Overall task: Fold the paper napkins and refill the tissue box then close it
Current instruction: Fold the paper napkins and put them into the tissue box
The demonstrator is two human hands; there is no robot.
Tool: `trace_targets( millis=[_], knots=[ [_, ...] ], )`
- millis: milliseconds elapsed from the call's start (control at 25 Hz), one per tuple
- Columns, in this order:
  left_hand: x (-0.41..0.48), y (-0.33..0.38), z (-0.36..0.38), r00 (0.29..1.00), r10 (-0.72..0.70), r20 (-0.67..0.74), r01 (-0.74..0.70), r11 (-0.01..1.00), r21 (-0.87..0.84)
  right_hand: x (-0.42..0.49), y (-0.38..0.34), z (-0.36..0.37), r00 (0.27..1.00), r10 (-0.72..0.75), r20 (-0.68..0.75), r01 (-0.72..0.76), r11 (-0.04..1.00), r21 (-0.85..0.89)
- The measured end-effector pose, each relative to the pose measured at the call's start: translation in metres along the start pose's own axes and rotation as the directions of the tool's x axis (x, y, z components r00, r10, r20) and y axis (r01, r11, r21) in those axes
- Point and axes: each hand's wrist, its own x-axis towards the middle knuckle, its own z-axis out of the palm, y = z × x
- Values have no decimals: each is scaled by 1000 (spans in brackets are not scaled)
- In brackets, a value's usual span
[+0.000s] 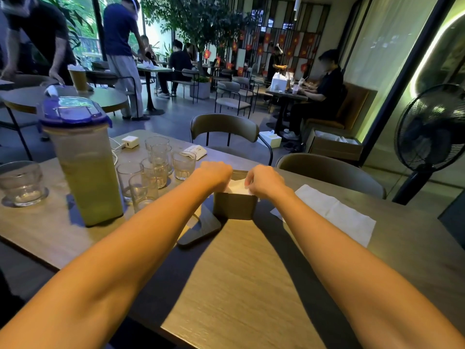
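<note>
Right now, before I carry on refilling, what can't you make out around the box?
- Head view: how full the dark square tissue box is; its wall and both hands hide the inside.
- Left hand and right hand: fingertips curl out of sight, so their grip is unclear.
- Flat dark lid: partly under the left forearm.
- White paper napkin: near corner behind the right forearm.

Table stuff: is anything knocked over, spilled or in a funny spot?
Nothing is spilled or knocked over. The tissue box is open because both hands are at its top, left hand and right hand. Its lid lies flat beside it, and a napkin waits unfolded on the table.
</note>
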Motion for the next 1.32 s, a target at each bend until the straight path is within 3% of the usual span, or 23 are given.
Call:
trace_targets(
  millis=[200, 440, 600, 720, 840, 960, 1080, 1200, 1320],
  knots=[
    [-2, 1, 1, 1000, 0, -20, 1, 999, 35, -1, 6, -4, 978, -3, 210, -2, 1000, 23],
    [-5, 4, -7, 999, -11, 52, 9, 1000, 28, -5, 6, -11, 964, -51, 262, 47, 999, 24],
    [-14, 8, -24, 1000, -14, -25, 16, 997, 73, -28, 18, -28, 981, -186, 56, 169, 959, 228],
    [-24, 20, -43, 977, -45, -206, 52, 998, 25, -51, 51, -45, 980, -185, -68, 197, 907, 371],
    [-33, 59, -53, 925, 19, -379, -34, 999, -33, -68, 103, -45, 993, -90, -79, 111, 938, 327],
    [-39, 123, -40, 889, 150, -432, -195, 979, -61, -85, 153, -29, 996, 49, -75, -30, 971, 238],
    [-44, 185, 2, 915, 199, -352, -277, 942, -189, -107, 185, -7, 981, 194, -31, -186, 968, 166],
    [-45, 232, 48, 980, 115, -162, -162, 936, -314, -137, 203, 9, 961, 276, 13, -275, 952, 134],
    [-40, 251, 75, 995, 64, -72, -84, 941, -328, -167, 206, 6, 970, 242, -1, -242, 970, 19]
  ],
)
